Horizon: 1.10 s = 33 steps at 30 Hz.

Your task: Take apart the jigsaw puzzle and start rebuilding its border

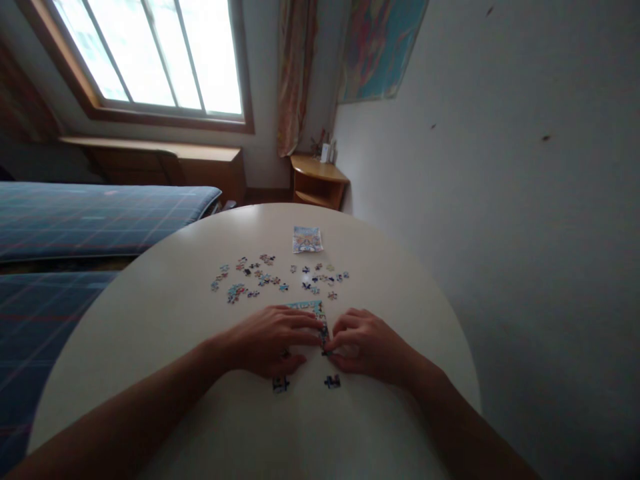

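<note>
A partly joined jigsaw puzzle (313,305) lies on the table, its top edge and right side showing. My left hand (275,340) rests over it with fingers stretched out flat, fingertips touching the right strip, and it hides much of the middle. On the right, my right hand (367,347) has its fingers curled, with thumb and forefinger together at a dark puzzle piece (325,351) at the strip's lower end. Nearer to me lie two loose dark pieces, a left one (281,385) and a right one (332,381).
Several loose puzzle pieces (260,275) are scattered beyond my hands, with more on the right (320,278). A small picture sheet (307,240) lies farther back. The round white table (390,267) stands beside a wall (500,220); a bed (100,213) is at left.
</note>
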Available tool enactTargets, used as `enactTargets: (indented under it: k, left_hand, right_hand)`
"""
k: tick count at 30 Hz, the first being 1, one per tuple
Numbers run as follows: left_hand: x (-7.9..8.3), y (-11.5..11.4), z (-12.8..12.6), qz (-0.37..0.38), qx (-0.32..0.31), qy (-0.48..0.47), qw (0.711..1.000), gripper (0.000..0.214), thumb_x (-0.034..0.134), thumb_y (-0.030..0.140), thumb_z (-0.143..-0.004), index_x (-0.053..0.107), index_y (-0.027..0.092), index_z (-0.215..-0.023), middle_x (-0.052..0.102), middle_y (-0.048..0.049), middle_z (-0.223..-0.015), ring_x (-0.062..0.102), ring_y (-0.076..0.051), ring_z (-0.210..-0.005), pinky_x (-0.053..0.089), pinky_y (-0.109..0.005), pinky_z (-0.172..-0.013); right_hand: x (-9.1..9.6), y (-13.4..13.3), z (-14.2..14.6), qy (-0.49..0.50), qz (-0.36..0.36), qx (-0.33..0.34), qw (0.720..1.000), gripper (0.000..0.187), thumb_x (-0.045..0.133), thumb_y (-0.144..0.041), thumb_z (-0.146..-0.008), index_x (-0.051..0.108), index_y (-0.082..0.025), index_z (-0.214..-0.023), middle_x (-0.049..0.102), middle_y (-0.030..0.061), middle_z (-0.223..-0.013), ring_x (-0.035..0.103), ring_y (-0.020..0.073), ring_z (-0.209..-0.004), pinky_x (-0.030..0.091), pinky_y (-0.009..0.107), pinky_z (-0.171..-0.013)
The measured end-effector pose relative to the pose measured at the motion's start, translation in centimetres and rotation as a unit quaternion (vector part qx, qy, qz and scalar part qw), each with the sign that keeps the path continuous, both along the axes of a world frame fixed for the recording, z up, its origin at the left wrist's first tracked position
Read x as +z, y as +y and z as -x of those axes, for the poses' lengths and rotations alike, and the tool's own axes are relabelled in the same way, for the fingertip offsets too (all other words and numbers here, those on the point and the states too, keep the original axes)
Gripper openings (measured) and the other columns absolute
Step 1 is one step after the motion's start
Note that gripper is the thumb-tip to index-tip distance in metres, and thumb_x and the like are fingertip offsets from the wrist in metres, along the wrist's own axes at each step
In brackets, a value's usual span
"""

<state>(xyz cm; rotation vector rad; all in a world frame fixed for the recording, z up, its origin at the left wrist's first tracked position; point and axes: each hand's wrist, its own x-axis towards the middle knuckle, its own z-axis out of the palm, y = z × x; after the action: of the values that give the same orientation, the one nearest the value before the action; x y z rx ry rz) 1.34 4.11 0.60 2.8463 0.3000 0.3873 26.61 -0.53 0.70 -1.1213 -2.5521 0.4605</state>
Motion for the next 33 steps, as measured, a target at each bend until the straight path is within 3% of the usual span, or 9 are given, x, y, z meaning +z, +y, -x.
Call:
enactTargets:
  k: [9, 13, 18, 20, 23, 27, 30, 33]
  left_hand:
    - [-0.1, 0.0, -0.1, 0.004, 0.000, 0.000, 1.000, 0.047, 0.057, 0.022, -0.082, 0.057, 0.025, -0.129, 0.058, -0.0070, -0.140, 0.056, -0.024, -0.127, 0.045, -0.043, -0.108]
    - [0.1, -0.1, 0.0, 0.008, 0.001, -0.004, 1.000, 0.050, 0.057, 0.023, -0.083, 0.055, 0.025, -0.132, 0.054, -0.0079, -0.143, 0.055, -0.024, -0.127, 0.046, -0.043, -0.106]
    - [-0.2, -0.2, -0.1, 0.014, -0.005, 0.004, 1.000, 0.057, 0.063, 0.031, -0.081, 0.053, 0.026, -0.137, 0.048, -0.0088, -0.148, 0.049, -0.029, -0.133, 0.042, -0.047, -0.110]
    - [-0.3, -0.3, -0.1, 0.024, -0.007, 0.009, 1.000, 0.060, 0.064, 0.035, -0.080, 0.052, 0.026, -0.138, 0.047, -0.0089, -0.149, 0.048, -0.029, -0.134, 0.039, -0.047, -0.112]
    - [-0.2, -0.6, -0.2, 0.035, -0.001, 0.017, 0.999, 0.064, 0.065, 0.037, -0.079, 0.050, 0.026, -0.140, 0.046, -0.0082, -0.150, 0.047, -0.029, -0.135, 0.036, -0.047, -0.115]
    - [-0.2, -0.4, -0.1, 0.021, 0.019, 0.021, 0.999, 0.060, 0.065, 0.037, -0.082, 0.050, 0.027, -0.140, 0.047, -0.0066, -0.150, 0.047, -0.028, -0.135, 0.040, -0.046, -0.113]
    - [-0.5, 0.9, 0.9, -0.022, 0.074, -0.002, 0.997, 0.043, 0.057, 0.032, -0.091, 0.055, 0.027, -0.134, 0.053, -0.0052, -0.145, 0.053, -0.025, -0.129, 0.047, -0.045, -0.106]
    - [-0.7, 3.0, 3.0, -0.058, 0.162, -0.028, 0.985, 0.028, 0.052, 0.029, -0.095, 0.065, 0.027, -0.120, 0.069, -0.0035, -0.123, 0.065, -0.022, -0.111, 0.054, -0.043, -0.097]
  right_hand:
    - [0.3, 0.0, -0.2, 0.052, 0.004, 0.015, 0.999, 0.015, 0.072, -0.029, -0.082, 0.072, -0.023, -0.095, 0.071, 0.0042, -0.099, 0.062, 0.0176, -0.095, 0.047, 0.032, -0.089]
    - [2.5, 1.9, -0.3, 0.060, -0.035, -0.080, 0.994, 0.010, 0.063, -0.023, -0.088, 0.071, -0.021, -0.093, 0.071, 0.0056, -0.097, 0.062, 0.0181, -0.095, 0.046, 0.033, -0.089]
    - [4.8, 7.5, -0.6, 0.057, -0.072, -0.220, 0.971, 0.019, 0.057, -0.022, -0.089, 0.071, -0.017, -0.100, 0.072, 0.0058, -0.091, 0.064, 0.0160, -0.080, 0.047, 0.029, -0.078]
    - [4.0, 9.8, -1.1, 0.093, -0.118, -0.268, 0.952, 0.022, 0.054, -0.022, -0.089, 0.070, -0.017, -0.104, 0.072, 0.0052, -0.087, 0.064, 0.0162, -0.078, 0.047, 0.030, -0.079]
    - [1.0, 12.2, -2.3, 0.168, -0.154, -0.352, 0.908, 0.026, 0.049, -0.020, -0.089, 0.067, -0.014, -0.107, 0.072, 0.0080, -0.093, 0.064, 0.0168, -0.078, 0.049, 0.031, -0.081]
    - [-2.3, 12.8, -3.6, 0.140, -0.080, -0.330, 0.930, 0.020, 0.056, -0.020, -0.084, 0.070, -0.016, -0.097, 0.073, 0.0064, -0.085, 0.065, 0.0174, -0.077, 0.050, 0.030, -0.078]
    - [-2.4, 12.3, -4.0, 0.130, -0.057, -0.313, 0.939, 0.020, 0.059, -0.022, -0.084, 0.071, -0.018, -0.099, 0.073, 0.0052, -0.086, 0.066, 0.0172, -0.077, 0.051, 0.030, -0.077]
    - [-1.7, 11.7, -4.0, 0.100, -0.029, -0.288, 0.952, 0.017, 0.062, -0.024, -0.084, 0.072, -0.019, -0.097, 0.073, 0.0063, -0.090, 0.067, 0.0184, -0.082, 0.051, 0.031, -0.080]
